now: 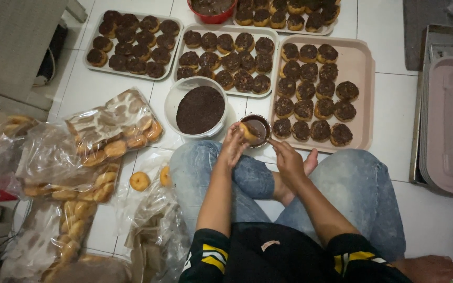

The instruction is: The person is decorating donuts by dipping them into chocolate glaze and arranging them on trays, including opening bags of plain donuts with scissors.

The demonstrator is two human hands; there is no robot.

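A donut (pixel 247 131) is clamped in the left hand (pixel 233 147) over a chocolate bowl (pixel 260 126), whose rim is pinched by the right hand (pixel 288 160).

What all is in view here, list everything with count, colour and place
trays: four, pale, top, all holding chocolate-topped donuts
sprinkles tub: one, white, dark sprinkles, centre
chocolate bowl: one, small, brown glaze, beside tub
red bowl: one, top edge
plain donuts: two loose, golden, floor left of knee
bags: several, clear, plain donuts, left
stacked trays: pinkish, right
left hand: holds donut at chocolate bowl
right hand: fingers touch bowl rim
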